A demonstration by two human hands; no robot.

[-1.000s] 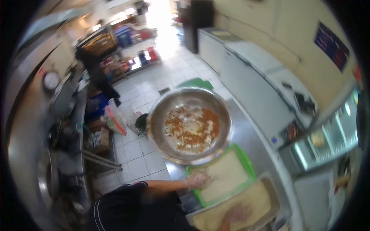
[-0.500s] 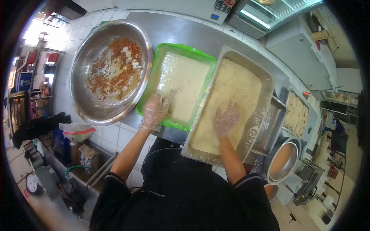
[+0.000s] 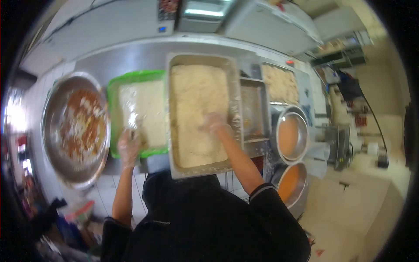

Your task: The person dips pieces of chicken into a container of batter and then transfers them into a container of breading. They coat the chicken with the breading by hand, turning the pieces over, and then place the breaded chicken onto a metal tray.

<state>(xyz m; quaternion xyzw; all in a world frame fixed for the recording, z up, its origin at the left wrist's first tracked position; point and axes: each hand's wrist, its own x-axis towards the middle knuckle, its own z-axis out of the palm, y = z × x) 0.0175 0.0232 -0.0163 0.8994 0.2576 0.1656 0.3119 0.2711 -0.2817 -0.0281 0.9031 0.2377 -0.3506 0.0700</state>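
Two-handed station: one hand at the wet tub, one over the dry pan.

So from where I'm standing, the left hand (image 3: 128,147), in a clear plastic glove, is at the near left corner of the green tub (image 3: 112,115), fingers loosely curled by the pale liquid (image 3: 146,107); can't tell if it's got hold of anything. The right hand (image 3: 215,121), also gloved, is over the pale crumbly stuff (image 3: 198,87) in the big metal pan (image 3: 234,87), just right of the tub. It's blurry, fingers look part bent, can't tell if they're gripping anything. Left of the tub there's a wide steel bowl (image 3: 53,109) with a reddish-brown and white mix (image 3: 83,126) in it. Over on the right: a tray of pale lumpy pieces (image 3: 281,84) and two bowls with orange contents, one nearer the person.
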